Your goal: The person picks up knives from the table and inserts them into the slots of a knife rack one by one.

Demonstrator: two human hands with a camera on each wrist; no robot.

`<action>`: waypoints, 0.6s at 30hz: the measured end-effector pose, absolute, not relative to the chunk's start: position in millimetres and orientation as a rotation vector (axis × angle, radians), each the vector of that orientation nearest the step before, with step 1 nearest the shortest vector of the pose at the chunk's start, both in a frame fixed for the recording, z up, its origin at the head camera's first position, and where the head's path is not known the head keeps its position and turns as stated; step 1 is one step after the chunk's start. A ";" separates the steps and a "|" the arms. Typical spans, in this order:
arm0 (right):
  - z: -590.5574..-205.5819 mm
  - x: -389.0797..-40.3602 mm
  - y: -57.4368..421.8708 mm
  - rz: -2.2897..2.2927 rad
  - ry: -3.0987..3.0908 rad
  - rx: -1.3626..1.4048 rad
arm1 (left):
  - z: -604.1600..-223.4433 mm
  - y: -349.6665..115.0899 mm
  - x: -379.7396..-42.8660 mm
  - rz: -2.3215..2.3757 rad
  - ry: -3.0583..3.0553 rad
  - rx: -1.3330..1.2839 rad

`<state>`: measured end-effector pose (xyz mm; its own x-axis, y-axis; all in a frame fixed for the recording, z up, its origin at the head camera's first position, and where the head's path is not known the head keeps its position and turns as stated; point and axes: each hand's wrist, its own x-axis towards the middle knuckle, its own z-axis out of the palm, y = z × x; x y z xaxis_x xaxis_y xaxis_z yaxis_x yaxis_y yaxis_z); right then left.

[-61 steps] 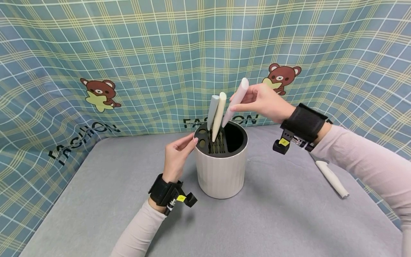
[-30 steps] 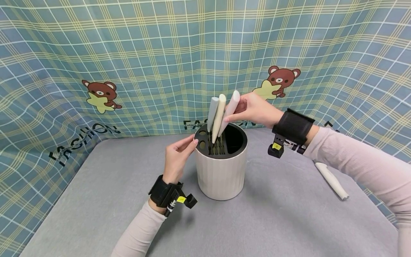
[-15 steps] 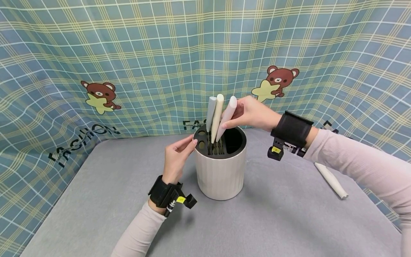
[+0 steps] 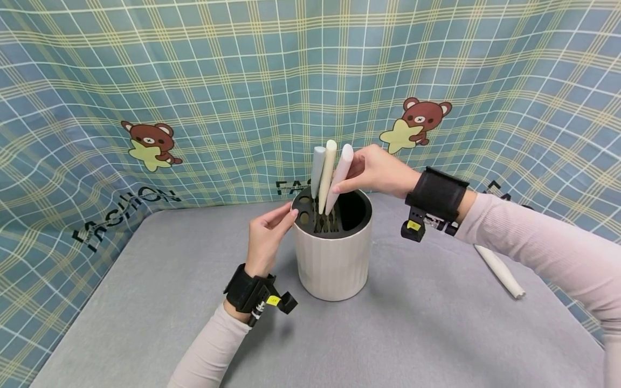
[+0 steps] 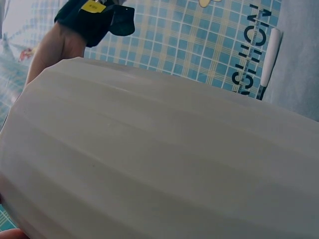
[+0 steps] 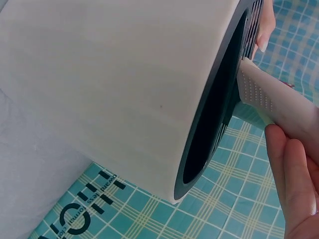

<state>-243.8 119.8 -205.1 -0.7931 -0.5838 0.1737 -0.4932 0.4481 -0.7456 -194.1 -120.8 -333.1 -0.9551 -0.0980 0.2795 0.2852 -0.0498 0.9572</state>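
A white ribbed knife block [image 4: 332, 269] with a black slotted top stands upright on the grey table. My left hand [image 4: 266, 237] pinches its rim from the left. With thumb and fingers, my right hand [image 4: 383, 170] holds the pale pinkish knife [image 4: 340, 175] by its handle, tilted to the right, its lower end right at the slots; no blade shows. Raised dots mark this knife handle [image 6: 281, 99] in the right wrist view. Close to its left, a cream-handled knife [image 4: 327, 175] and a blue-grey-handled knife [image 4: 317, 170] stand in the slots, their blades hidden.
On the table at the right lies another white-handled knife [image 4: 499, 271], partly covered by the right sleeve. The block's top has a wide dark opening [image 4: 353, 211] on the right and round holes on the left. A plaid curtain [image 4: 233, 108] closes off the back and sides.
The right hand has brought the pinkish knife down and left, from above the block to its slots beside the cream handle. My left hand has stayed at the rim.
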 end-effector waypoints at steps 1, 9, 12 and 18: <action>-204.9 -243.8 119.4 -1.272 2.581 -0.952 | -333.5 -121.0 -194.5 -2.091 -1.963 -0.201; -203.6 -244.9 116.8 -1.302 2.550 -0.887 | -332.3 -120.8 -193.9 -2.096 -1.955 -0.195; -204.6 -246.1 116.5 -1.312 2.545 -0.881 | -332.1 -120.7 -193.6 -2.093 -1.958 -0.189; -205.3 -246.6 116.8 -1.326 2.532 -0.882 | -332.9 -120.0 -194.0 -2.092 -1.952 -0.180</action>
